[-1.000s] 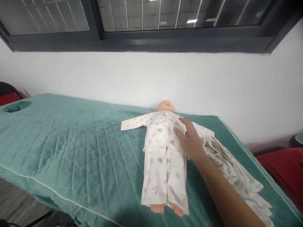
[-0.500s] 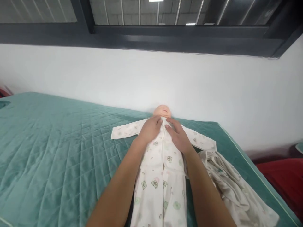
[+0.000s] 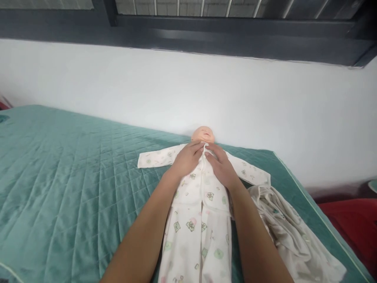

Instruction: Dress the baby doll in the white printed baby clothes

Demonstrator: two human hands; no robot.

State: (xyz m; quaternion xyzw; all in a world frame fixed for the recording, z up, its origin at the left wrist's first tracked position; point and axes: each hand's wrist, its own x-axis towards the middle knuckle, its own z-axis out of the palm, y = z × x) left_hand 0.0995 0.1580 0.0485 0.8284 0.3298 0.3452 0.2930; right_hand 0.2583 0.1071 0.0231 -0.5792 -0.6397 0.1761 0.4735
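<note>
A doll (image 3: 203, 134) lies on its back, with its bald head against the wall. Over its body is a white baby top (image 3: 210, 184) printed with small animals, its sleeves spread flat to both sides. Matching white pants (image 3: 188, 243) stretch down from under the hem. My left hand (image 3: 190, 157) lies flat on the left chest of the top, fingertips by the collar. Opposite it, my right hand (image 3: 219, 161) rests on the right chest, fingers stretched out and thumb apart near the front seam. The chest fabric is partly hidden beneath my hands.
Everything lies on a green quilted cover (image 3: 88, 177). A crumpled whitish garment (image 3: 294, 236) is heaped beside my right forearm. Behind the doll rises a white wall (image 3: 147, 86) below a dark window frame (image 3: 188, 37). A red chair (image 3: 353, 220) stands off the right edge.
The view has tilted down slightly. My left fingers have flattened and extended toward the collar, while my right hand stays nearly in the same place on the top.
</note>
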